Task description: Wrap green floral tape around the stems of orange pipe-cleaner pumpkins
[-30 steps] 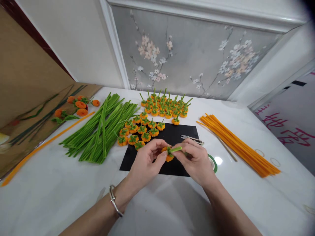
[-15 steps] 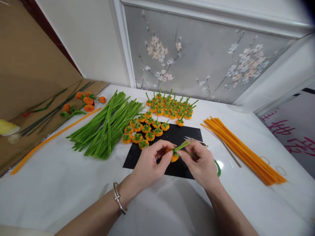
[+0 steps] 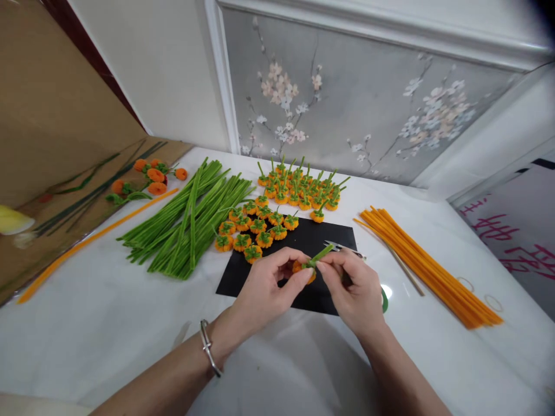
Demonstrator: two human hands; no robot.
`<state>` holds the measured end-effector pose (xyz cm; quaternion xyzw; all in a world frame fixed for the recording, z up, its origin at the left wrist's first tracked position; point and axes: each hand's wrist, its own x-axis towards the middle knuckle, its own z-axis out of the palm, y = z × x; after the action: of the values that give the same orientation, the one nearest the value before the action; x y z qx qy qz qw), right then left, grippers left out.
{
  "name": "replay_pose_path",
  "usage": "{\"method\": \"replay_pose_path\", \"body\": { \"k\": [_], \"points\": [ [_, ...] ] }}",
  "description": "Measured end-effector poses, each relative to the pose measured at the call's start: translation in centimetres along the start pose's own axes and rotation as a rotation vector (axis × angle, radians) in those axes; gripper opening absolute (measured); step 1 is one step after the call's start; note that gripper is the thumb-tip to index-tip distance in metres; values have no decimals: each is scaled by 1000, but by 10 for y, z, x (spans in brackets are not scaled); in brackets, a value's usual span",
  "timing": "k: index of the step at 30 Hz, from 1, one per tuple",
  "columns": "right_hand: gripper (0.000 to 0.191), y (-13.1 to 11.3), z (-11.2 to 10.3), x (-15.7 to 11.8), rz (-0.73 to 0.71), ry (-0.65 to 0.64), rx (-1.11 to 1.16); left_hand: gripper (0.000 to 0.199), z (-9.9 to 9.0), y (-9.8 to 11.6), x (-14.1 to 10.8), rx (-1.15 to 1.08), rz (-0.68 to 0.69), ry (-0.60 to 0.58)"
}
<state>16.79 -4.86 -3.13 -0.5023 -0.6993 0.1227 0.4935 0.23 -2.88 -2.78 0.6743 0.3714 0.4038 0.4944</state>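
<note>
Between my two hands, above a black mat point(image 3: 312, 296), is a small orange pumpkin-like piece point(image 3: 298, 267) with a green stem pointing up and right. My left hand point(image 3: 272, 284) pinches it from the left between thumb and fingers. At its right side, the thumb and forefinger of my right hand point(image 3: 356, 289) are pressed together on the green part near the stem base. Small scissors point(image 3: 344, 248) lie on the mat just behind my right hand. Several finished orange pieces with green tops point(image 3: 253, 253) sit at the mat's left edge.
Green fuzzy stems point(image 3: 186, 225) are heaped to the left, with one long orange strip point(image 3: 87, 248) beyond. More stemmed orange pieces point(image 3: 303, 199) stand near the wall. An orange bundle point(image 3: 429, 266) lies right. A green tape roll point(image 3: 384, 299) is partly hidden by my right hand.
My right thumb and forefinger have shifted slightly at the stem base, uncovering a little more of the green there. My left hand keeps its hold on the piece.
</note>
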Motion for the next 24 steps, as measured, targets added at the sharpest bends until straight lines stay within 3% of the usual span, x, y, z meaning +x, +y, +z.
{"method": "replay_pose_path", "body": {
  "k": [6, 24],
  "points": [
    [8, -3, 3, -1, -53, -7, 1, 12, 0, 0, 0, -64, -16, 17],
    [12, 0, -2, 0, 33, -70, 20, 5, -2, 2, 3, -98, -27, 88]
  ]
}}
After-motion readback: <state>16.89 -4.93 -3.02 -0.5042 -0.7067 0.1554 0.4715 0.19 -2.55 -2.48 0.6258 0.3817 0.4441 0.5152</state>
